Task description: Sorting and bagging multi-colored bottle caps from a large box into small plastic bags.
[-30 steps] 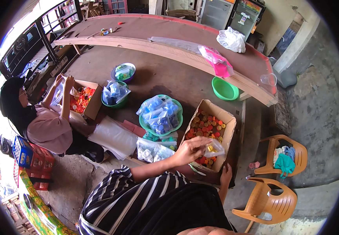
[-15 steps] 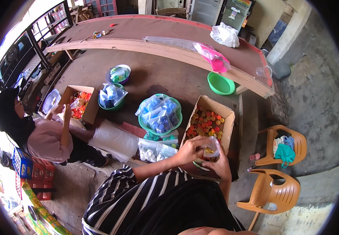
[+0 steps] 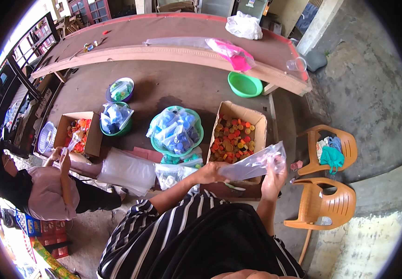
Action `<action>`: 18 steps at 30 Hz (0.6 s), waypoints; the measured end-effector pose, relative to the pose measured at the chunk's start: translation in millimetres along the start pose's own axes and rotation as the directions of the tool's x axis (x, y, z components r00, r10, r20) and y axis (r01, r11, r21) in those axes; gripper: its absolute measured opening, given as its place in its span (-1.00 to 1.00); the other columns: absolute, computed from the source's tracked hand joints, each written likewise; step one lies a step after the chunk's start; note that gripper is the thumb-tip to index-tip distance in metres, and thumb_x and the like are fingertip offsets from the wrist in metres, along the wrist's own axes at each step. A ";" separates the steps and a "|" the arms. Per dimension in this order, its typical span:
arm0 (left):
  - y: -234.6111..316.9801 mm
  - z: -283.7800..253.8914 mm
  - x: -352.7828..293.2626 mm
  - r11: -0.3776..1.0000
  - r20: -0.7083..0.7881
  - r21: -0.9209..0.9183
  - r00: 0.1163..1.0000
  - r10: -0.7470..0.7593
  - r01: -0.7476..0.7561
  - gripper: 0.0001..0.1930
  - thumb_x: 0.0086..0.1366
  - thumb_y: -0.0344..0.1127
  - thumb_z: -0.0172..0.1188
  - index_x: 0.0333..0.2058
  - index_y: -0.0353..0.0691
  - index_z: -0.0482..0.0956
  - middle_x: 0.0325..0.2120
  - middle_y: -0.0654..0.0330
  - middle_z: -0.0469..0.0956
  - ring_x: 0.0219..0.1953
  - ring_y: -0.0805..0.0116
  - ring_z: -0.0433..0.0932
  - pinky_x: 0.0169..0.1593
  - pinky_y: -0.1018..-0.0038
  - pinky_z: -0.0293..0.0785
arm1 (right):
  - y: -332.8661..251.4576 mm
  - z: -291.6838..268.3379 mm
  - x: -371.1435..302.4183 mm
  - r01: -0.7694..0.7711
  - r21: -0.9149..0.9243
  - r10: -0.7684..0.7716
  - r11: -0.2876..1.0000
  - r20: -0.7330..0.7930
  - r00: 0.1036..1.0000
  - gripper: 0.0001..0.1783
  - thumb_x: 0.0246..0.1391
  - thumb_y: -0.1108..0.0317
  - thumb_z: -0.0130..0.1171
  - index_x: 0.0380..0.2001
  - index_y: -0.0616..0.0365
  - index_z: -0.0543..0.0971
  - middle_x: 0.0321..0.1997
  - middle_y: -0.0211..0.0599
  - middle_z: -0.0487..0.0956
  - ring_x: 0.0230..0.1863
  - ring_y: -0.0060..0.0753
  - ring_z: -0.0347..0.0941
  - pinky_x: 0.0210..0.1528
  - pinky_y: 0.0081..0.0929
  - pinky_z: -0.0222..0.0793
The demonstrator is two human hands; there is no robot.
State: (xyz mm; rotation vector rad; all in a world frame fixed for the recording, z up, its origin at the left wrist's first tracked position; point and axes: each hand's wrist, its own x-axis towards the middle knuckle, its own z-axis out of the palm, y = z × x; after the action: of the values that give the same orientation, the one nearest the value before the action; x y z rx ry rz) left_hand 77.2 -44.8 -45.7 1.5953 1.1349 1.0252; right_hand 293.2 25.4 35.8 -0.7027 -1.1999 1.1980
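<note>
while the left hand (image 3: 211, 173) and right hand (image 3: 274, 180) gripped a clear plastic bag (image 3: 255, 162), the cardboard box (image 3: 258, 124) of bottle caps (image 3: 231, 139) sat at twelve o'clock.

Clear plastic bag (image 3: 255, 163), stretched flat and tilted, above the cardboard box (image 3: 256, 122).

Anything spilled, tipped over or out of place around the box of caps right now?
Nothing stands out. The cardboard box sits upright with its coloured caps inside, none seen on the floor beside it. Both hands, left hand and right hand, hold a clear plastic bag over the box's near edge.
</note>
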 end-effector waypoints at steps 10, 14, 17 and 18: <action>-23.6 9.7 -13.4 0.746 0.052 -0.620 0.961 -0.271 0.243 -0.65 0.39 -0.21 0.16 0.01 -0.33 0.48 -0.21 0.27 0.58 -0.12 0.48 0.55 0.01 0.49 0.54 | 2.5 -32.1 3.0 0.005 -0.058 -0.012 0.998 -0.129 0.992 -0.81 0.21 0.57 0.09 -0.10 0.30 0.46 -0.15 -0.25 0.51 -0.11 -0.45 0.48 -0.03 -0.36 0.52; -33.0 5.6 -8.0 0.710 0.127 -0.635 0.948 -0.293 0.305 -0.53 0.45 -0.12 0.04 0.18 -0.33 0.34 -0.01 0.17 0.51 0.04 0.40 0.50 0.13 0.43 0.49 | 7.3 -39.6 7.8 -0.016 -0.041 0.011 0.999 -0.121 0.993 -0.78 0.20 0.59 0.07 -0.07 0.31 0.46 -0.11 -0.21 0.51 -0.07 -0.41 0.49 0.03 -0.31 0.52; -39.4 6.0 -3.2 0.632 0.139 -0.715 0.947 -0.290 0.299 -0.49 0.45 -0.13 0.03 0.24 -0.32 0.28 0.04 0.15 0.48 0.10 0.37 0.46 0.16 0.40 0.47 | 10.0 -39.0 12.6 -0.013 -0.053 0.008 0.999 -0.100 0.995 -0.76 0.19 0.62 0.06 -0.05 0.32 0.45 -0.10 -0.20 0.51 -0.07 -0.39 0.49 0.05 -0.29 0.52; -38.3 6.1 -1.5 0.632 0.141 -0.715 0.947 -0.289 0.300 -0.49 0.45 -0.13 0.03 0.24 -0.32 0.28 0.04 0.15 0.48 0.10 0.37 0.46 0.16 0.40 0.47 | 10.1 -37.9 14.4 -0.014 -0.056 0.009 0.998 -0.088 0.996 -0.75 0.19 0.63 0.06 -0.05 0.32 0.45 -0.09 -0.19 0.51 -0.07 -0.39 0.50 0.06 -0.29 0.52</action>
State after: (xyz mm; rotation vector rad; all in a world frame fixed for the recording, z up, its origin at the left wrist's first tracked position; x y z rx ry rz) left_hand 74.2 -40.7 -84.3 0.7310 0.7751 1.0543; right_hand 324.8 48.2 20.7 -0.7974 -1.1614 1.1354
